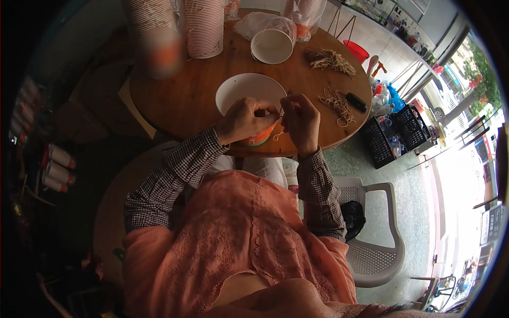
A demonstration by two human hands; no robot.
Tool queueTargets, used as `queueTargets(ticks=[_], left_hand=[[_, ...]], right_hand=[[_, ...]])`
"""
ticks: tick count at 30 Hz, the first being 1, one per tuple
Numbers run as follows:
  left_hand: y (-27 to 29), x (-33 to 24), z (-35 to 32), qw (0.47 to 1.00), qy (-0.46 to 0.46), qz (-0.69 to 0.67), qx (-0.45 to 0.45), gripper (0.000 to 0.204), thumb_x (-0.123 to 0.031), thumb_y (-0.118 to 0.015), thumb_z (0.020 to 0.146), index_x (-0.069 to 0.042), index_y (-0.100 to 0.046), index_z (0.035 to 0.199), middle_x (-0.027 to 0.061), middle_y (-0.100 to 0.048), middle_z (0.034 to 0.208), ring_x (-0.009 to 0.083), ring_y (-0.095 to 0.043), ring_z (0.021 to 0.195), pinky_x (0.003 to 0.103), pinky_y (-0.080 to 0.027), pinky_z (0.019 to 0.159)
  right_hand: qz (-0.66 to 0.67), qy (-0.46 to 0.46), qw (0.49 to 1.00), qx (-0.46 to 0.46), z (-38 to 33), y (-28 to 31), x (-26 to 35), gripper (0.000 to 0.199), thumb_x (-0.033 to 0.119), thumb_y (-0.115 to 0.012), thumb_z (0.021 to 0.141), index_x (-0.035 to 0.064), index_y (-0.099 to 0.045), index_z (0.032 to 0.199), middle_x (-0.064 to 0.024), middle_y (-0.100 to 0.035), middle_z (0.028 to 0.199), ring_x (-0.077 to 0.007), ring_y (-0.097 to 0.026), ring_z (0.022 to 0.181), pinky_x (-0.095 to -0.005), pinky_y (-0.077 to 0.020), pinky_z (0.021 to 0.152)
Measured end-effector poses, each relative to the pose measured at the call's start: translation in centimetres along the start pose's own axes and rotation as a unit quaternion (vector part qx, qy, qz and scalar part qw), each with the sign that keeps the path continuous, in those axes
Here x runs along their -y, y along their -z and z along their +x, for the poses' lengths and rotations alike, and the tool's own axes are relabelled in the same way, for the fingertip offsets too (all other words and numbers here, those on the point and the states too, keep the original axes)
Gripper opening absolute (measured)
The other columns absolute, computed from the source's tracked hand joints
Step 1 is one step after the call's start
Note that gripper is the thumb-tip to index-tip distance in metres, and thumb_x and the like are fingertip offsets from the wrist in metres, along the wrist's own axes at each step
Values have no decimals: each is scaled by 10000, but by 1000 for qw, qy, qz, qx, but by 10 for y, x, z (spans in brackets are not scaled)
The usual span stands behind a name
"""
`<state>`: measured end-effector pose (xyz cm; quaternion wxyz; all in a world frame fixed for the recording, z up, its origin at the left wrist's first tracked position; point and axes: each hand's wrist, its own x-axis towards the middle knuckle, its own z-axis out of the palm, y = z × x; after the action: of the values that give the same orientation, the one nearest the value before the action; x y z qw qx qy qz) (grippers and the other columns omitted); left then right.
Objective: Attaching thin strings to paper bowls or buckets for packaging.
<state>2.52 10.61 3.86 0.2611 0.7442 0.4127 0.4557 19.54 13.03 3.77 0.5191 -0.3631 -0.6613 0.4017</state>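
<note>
Two hands met over the near edge of the round wooden table (191, 100) as I watched through the head camera. The left hand (245, 121) was curled nearly closed, its fingertips pinched on a thin pale rubber band (279, 133), and the right hand (300, 119) was likewise bent in tight, thumb and forefinger gripping the same band just beside the left fingertips. A loop of that band hung down between the two hands. Under the left hand sat a bowl with an orange and green side (260, 139), partly hidden by the knuckles, with a white round lid (245, 90) on it just beyond the fingers. To the right of the right hand lay a loose heap of rubber bands (337, 104), and a small black object (356, 102) just past them. Farther out beyond the hands I saw an open white tub (272, 45), a second pile of tan bands (330, 60), and tall stacks of striped paper cups (204, 26). A white plastic chair (379, 233) stood behind and to the right of the right hand.
</note>
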Motion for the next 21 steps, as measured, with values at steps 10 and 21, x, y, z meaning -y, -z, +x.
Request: queueTargets(ticks=[10,21], left_hand=[[4,11,10,996,57,-42,53,185,-141,-630,844,19,-681,924,102,-703,828,123,-640,776,271,-492,732],[9,-1,16,974,113,-150,126,171,-133,-604,898,13,-689,925,47,-701,895,89,-622,841,223,-469,809]], right_hand=[[123,76,987,70,3,40,-16,174,41,-595,901,0,-574,1069,-33,-638,837,-81,-596,665,-215,-479,563],[68,-21,997,-38,0,47,-29,181,175,-596,929,3,-641,958,-19,-642,818,-72,-575,699,-217,-455,617]])
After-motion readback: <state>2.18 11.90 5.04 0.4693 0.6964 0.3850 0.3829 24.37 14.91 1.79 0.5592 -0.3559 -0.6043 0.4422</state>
